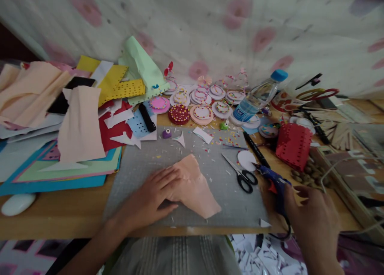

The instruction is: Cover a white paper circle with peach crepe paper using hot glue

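Note:
My left hand lies with its fingers stretched over a crumpled, irregular piece of peach paper on the grey cutting mat. At the right edge of the mat is a blue hot glue gun with a red trigger, its nozzle beside a white paper disc. My right hand is at the gun's back end, thumb and curled fingers apart; whether it touches the gun is unclear. Black-handled scissors lie partly opened between the paper and the gun.
Decorated paper discs line the back, beside a water bottle. Coloured sheets are stacked at left, near a white oval object. A red perforated paper piece and a wooden-edged box stand at right. Paper scraps fill the floor below.

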`<state>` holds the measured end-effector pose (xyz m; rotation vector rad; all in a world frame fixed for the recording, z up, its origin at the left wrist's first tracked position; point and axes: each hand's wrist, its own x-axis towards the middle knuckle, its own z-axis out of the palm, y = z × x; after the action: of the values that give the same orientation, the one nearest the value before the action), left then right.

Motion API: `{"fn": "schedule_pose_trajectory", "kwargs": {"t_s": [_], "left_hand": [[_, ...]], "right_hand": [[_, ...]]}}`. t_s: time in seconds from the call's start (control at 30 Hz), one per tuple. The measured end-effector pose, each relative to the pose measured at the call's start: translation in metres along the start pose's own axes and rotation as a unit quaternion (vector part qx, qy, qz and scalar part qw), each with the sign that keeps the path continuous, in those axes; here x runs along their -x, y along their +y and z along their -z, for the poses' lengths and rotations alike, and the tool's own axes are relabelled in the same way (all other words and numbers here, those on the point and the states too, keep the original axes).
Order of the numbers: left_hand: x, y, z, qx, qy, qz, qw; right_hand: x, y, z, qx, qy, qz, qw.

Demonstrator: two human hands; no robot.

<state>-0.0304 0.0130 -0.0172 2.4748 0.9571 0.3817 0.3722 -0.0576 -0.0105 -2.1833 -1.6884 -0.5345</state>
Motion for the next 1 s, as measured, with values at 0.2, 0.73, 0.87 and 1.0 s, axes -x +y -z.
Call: {"fn": "schedule_pose_trajectory", "kwargs": {"t_s": [0.2,0.73,0.87,1.0], "left_hand": [[0.009,0.009,-0.013,-0.022,0.013,-0.014,1.000],[0.011,0.015,-0.027,-0.054,0.072,-0.061,0.994],[0.012,0.015,-0.029,-0.061,0.064,-0.062,0.994],[0.012,0.017,-0.030,-0.043,0.070,-0.045,0.996]], "right_hand": [[-0.010,-0.100,0.021,-0.313,-0.233,0.061,0.919],[-0.028,-0.170,-0.017,-0.393,-0.406,0.094,0.820],[-0.025,-0.183,-0.021,-0.425,-0.353,0.070,0.831],[-0.019,-0.191,-0.013,-0.447,-0.337,0.092,0.824]]}}
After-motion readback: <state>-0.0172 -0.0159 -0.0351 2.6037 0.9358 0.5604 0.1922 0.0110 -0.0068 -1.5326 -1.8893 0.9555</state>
